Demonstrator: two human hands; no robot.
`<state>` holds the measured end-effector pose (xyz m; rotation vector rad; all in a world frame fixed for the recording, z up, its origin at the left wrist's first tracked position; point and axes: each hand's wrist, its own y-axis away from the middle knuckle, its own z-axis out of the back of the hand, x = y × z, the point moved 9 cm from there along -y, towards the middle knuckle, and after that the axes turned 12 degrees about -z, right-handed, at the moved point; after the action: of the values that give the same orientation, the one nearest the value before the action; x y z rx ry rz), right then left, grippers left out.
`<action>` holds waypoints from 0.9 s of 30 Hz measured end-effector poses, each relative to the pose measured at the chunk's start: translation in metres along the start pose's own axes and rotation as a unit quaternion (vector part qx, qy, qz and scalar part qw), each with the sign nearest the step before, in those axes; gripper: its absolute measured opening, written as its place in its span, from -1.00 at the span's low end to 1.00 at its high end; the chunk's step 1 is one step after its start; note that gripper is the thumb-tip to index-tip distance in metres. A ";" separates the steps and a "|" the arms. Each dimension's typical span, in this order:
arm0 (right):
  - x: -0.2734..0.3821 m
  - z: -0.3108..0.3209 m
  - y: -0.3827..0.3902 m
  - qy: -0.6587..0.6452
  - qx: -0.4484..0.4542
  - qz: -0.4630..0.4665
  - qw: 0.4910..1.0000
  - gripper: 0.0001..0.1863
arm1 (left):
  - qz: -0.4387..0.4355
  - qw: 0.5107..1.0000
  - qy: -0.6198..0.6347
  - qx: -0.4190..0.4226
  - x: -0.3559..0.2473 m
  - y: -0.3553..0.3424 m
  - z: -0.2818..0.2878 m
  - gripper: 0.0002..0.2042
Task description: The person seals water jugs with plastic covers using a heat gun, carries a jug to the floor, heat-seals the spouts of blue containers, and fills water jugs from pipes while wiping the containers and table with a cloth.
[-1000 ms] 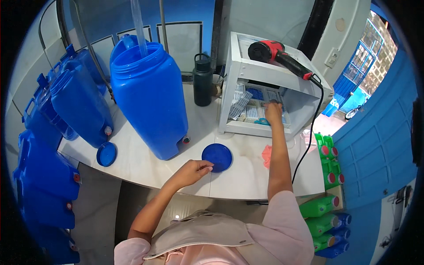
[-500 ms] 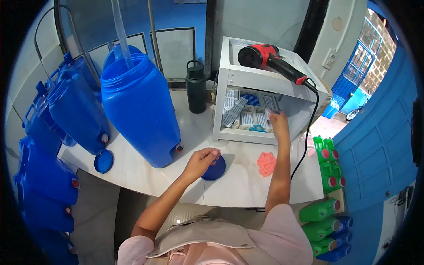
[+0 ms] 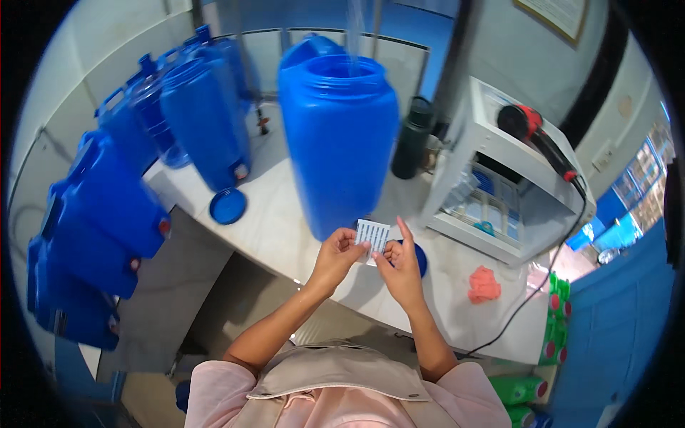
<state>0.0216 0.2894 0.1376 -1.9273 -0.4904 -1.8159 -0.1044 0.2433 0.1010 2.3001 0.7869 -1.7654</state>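
Observation:
A small white sheet (image 3: 374, 231) with rows of dark strips, like a sheet of labels, is held above the front of the counter. My left hand (image 3: 334, 258) pinches its left side between thumb and fingers. At the lower right edge, my right hand (image 3: 404, 274) grips it with the thumb and curled fingers, the index finger sticking up. Just behind the sheet stands a tall blue water jug (image 3: 339, 143), uncapped, with a clear stream or tube (image 3: 355, 32) entering its mouth. A round blue cap (image 3: 421, 258) lies partly hidden behind my right hand.
Right of the jug are a dark green bottle (image 3: 412, 143) and a white open shelf (image 3: 474, 232) with sheets in baskets. A red-and-black heat gun (image 3: 531, 128) rests on top, its cord trailing down. A coral cloth (image 3: 484, 284), another blue cap (image 3: 228, 206) and more blue jugs (image 3: 203, 125) surround.
My right hand has come out of the shelf to the left and joined my left hand, and both now hold the sheet. The view has turned left.

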 end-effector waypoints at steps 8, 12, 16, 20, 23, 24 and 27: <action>-0.031 -0.171 0.000 -0.024 0.170 -0.104 0.980 -0.85 | -0.028 0.973 -0.183 -0.140 -0.068 0.070 0.168 -0.88; -0.056 -0.270 0.017 0.020 0.266 -0.121 0.956 -0.81 | -0.049 0.949 -0.209 -0.232 -0.096 0.120 0.261 -0.87; -0.076 -0.351 0.033 0.054 0.309 -0.101 0.944 -0.78 | -0.035 0.950 -0.140 -0.279 -0.117 0.172 0.332 -0.88; -0.112 -0.432 0.059 0.211 0.416 -0.077 0.881 -0.73 | -0.003 0.952 -0.079 -0.295 -0.127 0.214 0.383 -0.89; -0.129 -0.482 0.080 0.066 0.455 -0.208 0.863 -0.73 | -0.022 0.944 -0.010 -0.328 -0.128 0.234 0.426 -0.90; -0.146 -0.496 0.081 0.036 0.466 -0.234 0.852 -0.68 | -0.038 0.926 -0.037 -0.374 -0.134 0.240 0.443 -0.89; -0.137 -0.519 0.091 0.032 0.469 -0.245 0.848 -0.58 | -0.084 0.876 -0.171 -0.443 -0.144 0.258 0.500 -0.88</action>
<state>-0.3743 -0.0628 0.0131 -1.0901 -1.6048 -1.4198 -0.4360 -0.2285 0.0311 1.3116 1.3720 -1.3547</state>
